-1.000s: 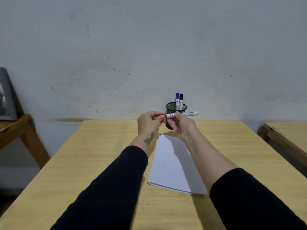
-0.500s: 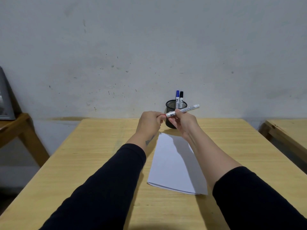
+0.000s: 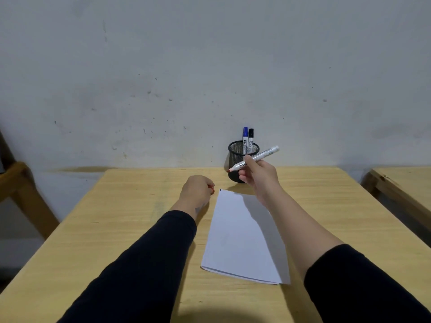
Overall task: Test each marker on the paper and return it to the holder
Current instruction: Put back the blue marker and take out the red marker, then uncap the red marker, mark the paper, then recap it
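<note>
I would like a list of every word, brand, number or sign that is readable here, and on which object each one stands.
No text can be read with certainty.
Marker in the right hand: dark print on the white barrel, too blurred to read.
Blue-capped marker in the mesh holder: dark logo-like mark, too small to read.
Black-capped marker: similar mark, unreadable.
Paper: no writing visible.
Wall: only stains, no signs.

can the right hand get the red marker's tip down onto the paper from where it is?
Probably yes. The right hand holds the uncapped red marker just above the paper's far edge, with nothing between them; the left hand rests beside the sheet.
</note>
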`<state>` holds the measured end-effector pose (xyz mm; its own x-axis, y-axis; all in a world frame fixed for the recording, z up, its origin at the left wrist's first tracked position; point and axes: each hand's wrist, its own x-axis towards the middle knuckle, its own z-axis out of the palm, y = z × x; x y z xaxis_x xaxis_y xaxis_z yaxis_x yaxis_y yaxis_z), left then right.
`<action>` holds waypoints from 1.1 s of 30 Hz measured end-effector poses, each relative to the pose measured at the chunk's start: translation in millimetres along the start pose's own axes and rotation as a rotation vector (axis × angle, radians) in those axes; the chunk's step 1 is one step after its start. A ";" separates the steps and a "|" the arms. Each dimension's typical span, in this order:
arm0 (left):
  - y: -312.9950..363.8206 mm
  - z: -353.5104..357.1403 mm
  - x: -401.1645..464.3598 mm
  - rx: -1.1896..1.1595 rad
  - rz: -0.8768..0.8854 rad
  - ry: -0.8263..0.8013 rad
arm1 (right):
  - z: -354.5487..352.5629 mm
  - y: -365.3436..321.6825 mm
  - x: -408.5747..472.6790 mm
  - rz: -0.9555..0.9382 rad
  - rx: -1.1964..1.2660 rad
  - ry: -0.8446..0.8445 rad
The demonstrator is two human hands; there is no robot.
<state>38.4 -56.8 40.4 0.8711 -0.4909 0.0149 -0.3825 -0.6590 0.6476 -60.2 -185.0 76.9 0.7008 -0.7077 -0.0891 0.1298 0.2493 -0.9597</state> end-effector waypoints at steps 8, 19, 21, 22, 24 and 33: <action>-11.0 13.9 -0.5 0.283 0.173 -0.003 | 8.7 21.6 4.5 -0.017 -0.063 0.097; -33.1 26.2 -34.0 0.365 0.123 0.001 | 26.0 45.5 -11.9 -0.030 0.154 0.028; -34.6 28.6 -38.2 0.385 0.137 0.003 | 25.7 50.4 -15.1 -0.050 0.101 0.042; -35.5 29.6 -39.7 0.391 0.146 0.003 | 25.6 51.9 -15.7 -0.069 0.043 0.045; -36.5 31.0 -41.1 0.398 0.157 0.011 | 26.5 53.1 -15.2 -0.133 -0.130 0.046; -37.0 30.0 -39.7 0.437 0.169 0.018 | 25.8 68.2 -3.6 -0.271 -0.524 0.082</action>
<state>8.8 -30.0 -7.0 0.7892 -0.6046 0.1078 -0.6099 -0.7508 0.2535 -35.7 -148.4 18.6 0.6317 -0.7548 0.1769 -0.0817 -0.2917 -0.9530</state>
